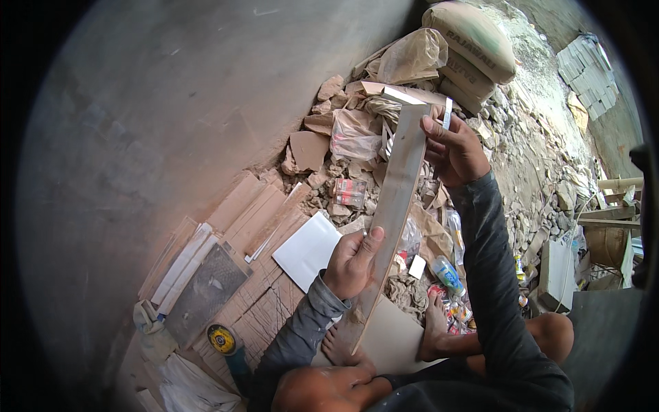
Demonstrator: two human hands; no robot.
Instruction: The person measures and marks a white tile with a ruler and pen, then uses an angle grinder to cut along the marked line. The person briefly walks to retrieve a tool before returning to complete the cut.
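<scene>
A long, narrow strip of board or tile [399,178] is held up diagonally in front of me. My left hand [350,264] is closed on its lower part, thumb along the edge. My right hand [453,147] grips its upper end, and a thin white piece [447,112] stands up at those fingers; whether it is held separately I cannot tell. Below the left hand lie a square white tile [307,250] and cut tile pieces [244,209]. An angle grinder [232,353] with a yellow disc lies beside my left forearm.
Rubble [357,161], bags and bottles [447,275] cover the ground against the grey wall [151,117]. Stacked sacks [467,38] sit at the back, a stack of grey tiles [587,72] at the far right. A concrete block [555,275] and timber [607,223] are at my right.
</scene>
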